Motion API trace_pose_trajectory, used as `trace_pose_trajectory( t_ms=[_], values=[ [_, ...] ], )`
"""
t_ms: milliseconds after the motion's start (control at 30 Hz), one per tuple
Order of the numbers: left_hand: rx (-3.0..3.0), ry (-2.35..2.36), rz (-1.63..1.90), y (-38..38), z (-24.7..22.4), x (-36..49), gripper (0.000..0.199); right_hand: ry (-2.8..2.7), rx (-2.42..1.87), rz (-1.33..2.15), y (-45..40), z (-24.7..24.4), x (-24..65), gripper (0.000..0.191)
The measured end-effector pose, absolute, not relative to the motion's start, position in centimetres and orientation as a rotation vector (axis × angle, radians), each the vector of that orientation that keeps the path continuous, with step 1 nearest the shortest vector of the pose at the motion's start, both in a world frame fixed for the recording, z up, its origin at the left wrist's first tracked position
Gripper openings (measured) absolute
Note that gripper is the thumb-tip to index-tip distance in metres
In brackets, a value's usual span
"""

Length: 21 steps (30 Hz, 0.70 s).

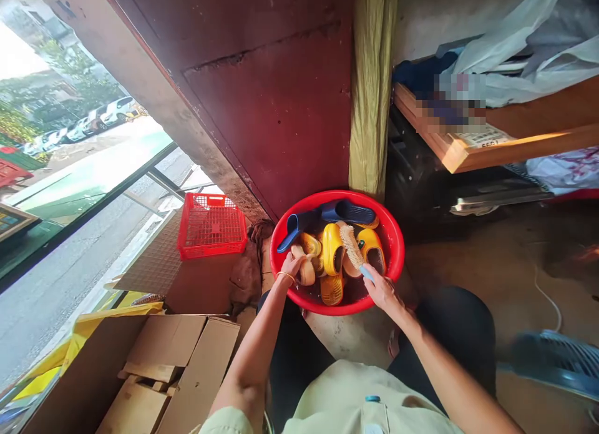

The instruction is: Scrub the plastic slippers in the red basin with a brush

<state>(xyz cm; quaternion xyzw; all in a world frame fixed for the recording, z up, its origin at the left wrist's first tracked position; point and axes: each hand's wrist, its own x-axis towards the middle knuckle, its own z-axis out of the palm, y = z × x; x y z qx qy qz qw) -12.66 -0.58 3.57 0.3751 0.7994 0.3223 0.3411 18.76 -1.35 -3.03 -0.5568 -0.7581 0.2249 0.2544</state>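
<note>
Far left: red crate (213,228), openwork, no lettering legible. Next, left hand (290,266), fingers pinching the beige shoe (307,272) inside the red basin (399,250). Dark blue slippers (350,212) lie along the basin's far side; yellow clogs (332,250) sit mid-basin and to the right, one bearing a small dark badge, unreadable. Right hand (381,290): fingers closed round the blue handle of the bristled brush (350,245), its head over the clogs. Farther right, printed paper (482,135) in a wooden tray (528,148); digits too blurred to read surely.
</note>
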Motion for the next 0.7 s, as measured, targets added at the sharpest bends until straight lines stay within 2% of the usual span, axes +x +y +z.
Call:
trace_pose_trajectory(
  t_ms=[100,167,367,500,700],
  values=[
    [0.959,1.88,0.911,-0.2,5.8,-12.4,0.027,-2.076,-1.54,0.628,-1.3,-3.1,18.6,0.053],
    [0.964,1.712,0.93,0.4,7.3,-11.8,0.028,-2.061,-1.505,0.663,-1.3,-3.1,18.6,0.052],
    [0.772,1.244,1.081,2.1,9.9,-10.0,0.054,-1.862,-1.398,0.792,-1.7,-3.4,19.2,0.048],
    [0.738,1.075,1.142,1.9,7.8,-9.7,0.069,-1.729,-1.387,0.836,-2.4,-3.3,19.2,0.049],
    [0.685,1.198,1.171,1.1,1.8,-10.0,0.083,-1.841,-1.241,0.768,-3.3,-0.4,17.4,0.053]
  ],
)
